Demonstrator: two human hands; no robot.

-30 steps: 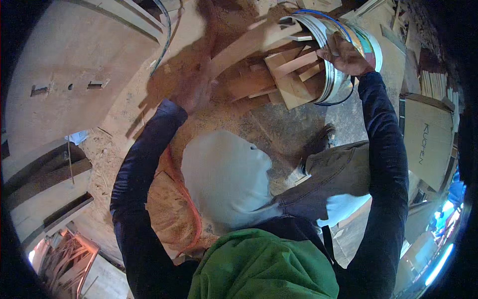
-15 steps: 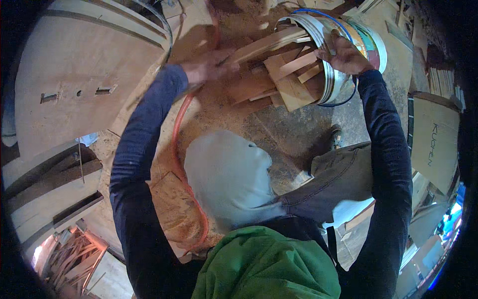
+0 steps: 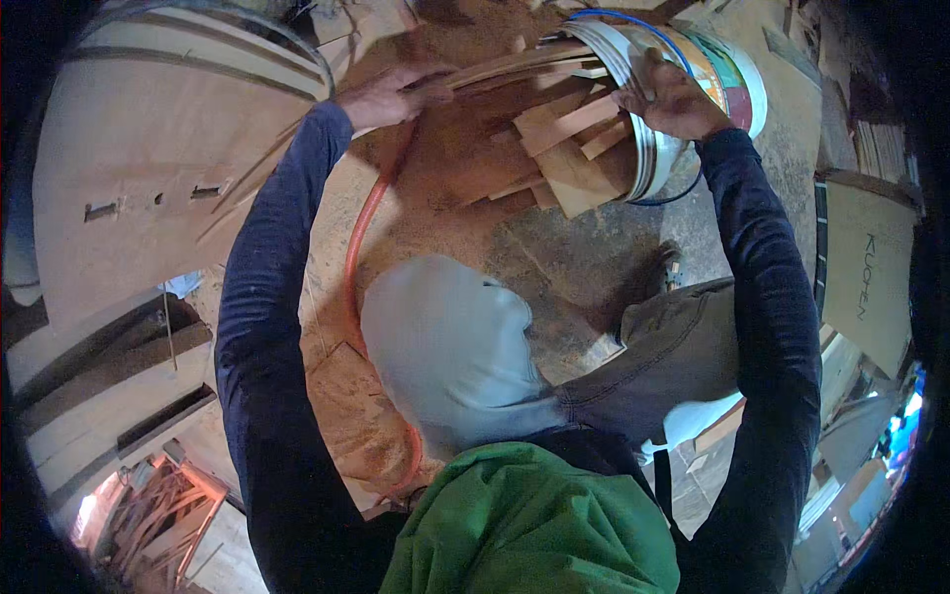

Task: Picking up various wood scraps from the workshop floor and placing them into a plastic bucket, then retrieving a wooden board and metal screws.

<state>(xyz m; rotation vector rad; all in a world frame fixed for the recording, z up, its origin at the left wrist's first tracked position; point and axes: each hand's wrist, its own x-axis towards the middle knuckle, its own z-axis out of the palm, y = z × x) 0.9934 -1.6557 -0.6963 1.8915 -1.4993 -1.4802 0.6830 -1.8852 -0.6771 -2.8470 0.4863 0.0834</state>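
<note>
My left hand (image 3: 396,97) is closed around long thin wood strips (image 3: 524,64). Their right ends reach into the mouth of a white bucket (image 3: 651,168) lying on its side, and thin lengths show past my wrist to the left. My right hand (image 3: 675,99) grips the bucket at its upper rim, its thumb side by the opening. Short wood offcuts (image 3: 574,178) fill the mouth and spill onto the dusty floor below it. The bucket's blue handle (image 3: 633,25) arches over its top side. How deep the strips go inside is hidden.
A red hose (image 3: 364,233) runs along the floor left of my bent knee (image 3: 445,337). Large wooden panels (image 3: 129,148) with cut slots stand at the left. Scrap wood (image 3: 158,515) is heaped lower left, and a cardboard box (image 3: 866,267) stands at the right.
My left hand has moved left and slightly away from me, drawing the wood strips further out of the bucket. My right hand has stayed on the rim, shifting slightly with the bucket.
</note>
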